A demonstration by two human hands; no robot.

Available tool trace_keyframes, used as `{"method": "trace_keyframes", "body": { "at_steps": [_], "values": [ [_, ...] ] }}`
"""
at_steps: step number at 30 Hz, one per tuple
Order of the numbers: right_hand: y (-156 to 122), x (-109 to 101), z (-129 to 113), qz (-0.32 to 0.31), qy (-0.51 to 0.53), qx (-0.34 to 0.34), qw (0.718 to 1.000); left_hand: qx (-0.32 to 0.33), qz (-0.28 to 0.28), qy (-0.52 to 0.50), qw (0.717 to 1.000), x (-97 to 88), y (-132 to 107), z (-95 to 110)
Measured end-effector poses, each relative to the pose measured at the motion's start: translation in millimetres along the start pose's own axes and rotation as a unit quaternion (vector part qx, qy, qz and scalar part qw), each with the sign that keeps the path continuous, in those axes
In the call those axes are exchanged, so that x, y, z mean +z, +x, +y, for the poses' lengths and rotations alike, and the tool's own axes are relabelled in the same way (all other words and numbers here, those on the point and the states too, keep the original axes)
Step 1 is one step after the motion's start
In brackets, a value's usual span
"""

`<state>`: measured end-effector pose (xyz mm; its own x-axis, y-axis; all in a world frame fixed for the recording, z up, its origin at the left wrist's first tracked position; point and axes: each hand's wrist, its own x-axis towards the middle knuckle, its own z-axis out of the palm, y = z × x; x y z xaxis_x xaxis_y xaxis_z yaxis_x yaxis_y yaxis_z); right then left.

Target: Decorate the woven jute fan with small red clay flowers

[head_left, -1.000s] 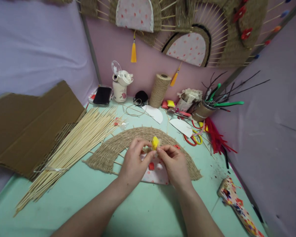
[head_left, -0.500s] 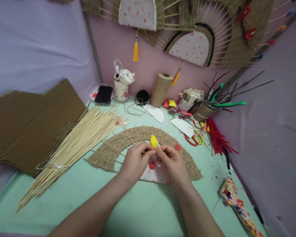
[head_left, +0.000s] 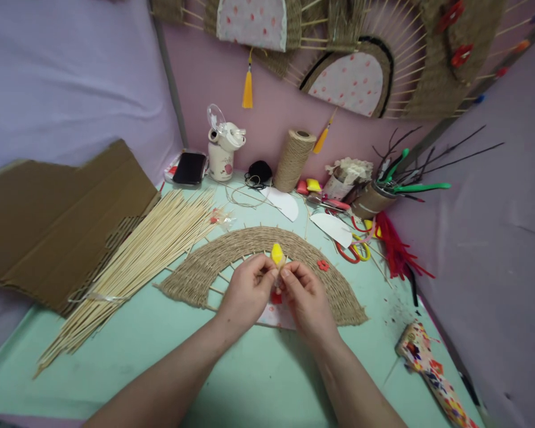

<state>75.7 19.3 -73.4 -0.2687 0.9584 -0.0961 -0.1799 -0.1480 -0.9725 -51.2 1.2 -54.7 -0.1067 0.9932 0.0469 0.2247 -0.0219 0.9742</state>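
Between both hands is a small yellow lump point(head_left: 277, 254) that looks wrapped in clear film, its soft end pinched in the fingertips. My left hand point(head_left: 248, 287) grips that end from the left, thumb against forefinger. From the other side my right hand point(head_left: 309, 295) pinches it too, the fingertips almost meeting. Beneath them lies a woven twine fan point(head_left: 191, 279) with thin sticks showing along its inner edge. Its pale dotted centre panel point(head_left: 267, 318) is partly covered by my hands, and a red piece point(head_left: 276, 298) shows there. A red flower point(head_left: 323, 265) sits on the weave at right.
Bundled thin sticks point(head_left: 134, 267) and cardboard point(head_left: 62, 220) lie at left. Behind stand a twine spool point(head_left: 295, 161) and a white bottle-like device point(head_left: 222, 157). Scissors point(head_left: 361, 248) and white paper pieces point(head_left: 332, 229) lie back right. A flower-patterned glue gun point(head_left: 428, 368) rests front right.
Both hands keep their pinch on the yellow lump. The fingertips have shifted slightly, and the right hand now covers more of the dotted panel. The view has tilted slightly.
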Motion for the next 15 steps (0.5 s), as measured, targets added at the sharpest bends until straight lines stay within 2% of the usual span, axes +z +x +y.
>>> {"method": "trace_keyframes", "body": {
  "at_steps": [4, 6, 8, 10, 11, 12, 15],
  "values": [
    [0.2, -0.8, -2.5, 0.023, 0.014, 0.021, 0.999, -0.022, 0.017, -0.046, 0.999, -1.9, 1.9, -2.7],
    [-0.2, -2.7, -4.8, 0.067, -0.059, -0.02, 0.996, -0.007, 0.046, -0.007, 0.999, -3.1, 2.2, -2.1],
    [-0.4, -5.2, -6.1, 0.122, -0.198, -0.112, 0.966, 0.039, 0.071, 0.073, 0.994, -2.9, 1.0, -1.1],
    [0.1, -7.6, -6.2, 0.157, -0.323, -0.2, 0.912, 0.102, 0.08, 0.158, 0.979, -0.9, -1.4, -0.6],
    [0.6, -8.7, -6.1, 0.165, -0.358, -0.23, 0.89, 0.13, 0.08, 0.192, 0.97, 0.4, -2.7, -0.8],
    [1.2, -9.7, -5.9, 0.164, -0.372, -0.245, 0.88, 0.15, 0.077, 0.218, 0.961, 1.7, -3.9, -1.3],
    [2.6, -12.1, -5.8, 0.145, -0.344, -0.226, 0.9, 0.167, 0.058, 0.263, 0.949, 3.6, -5.8, -3.3]
  ]
}}
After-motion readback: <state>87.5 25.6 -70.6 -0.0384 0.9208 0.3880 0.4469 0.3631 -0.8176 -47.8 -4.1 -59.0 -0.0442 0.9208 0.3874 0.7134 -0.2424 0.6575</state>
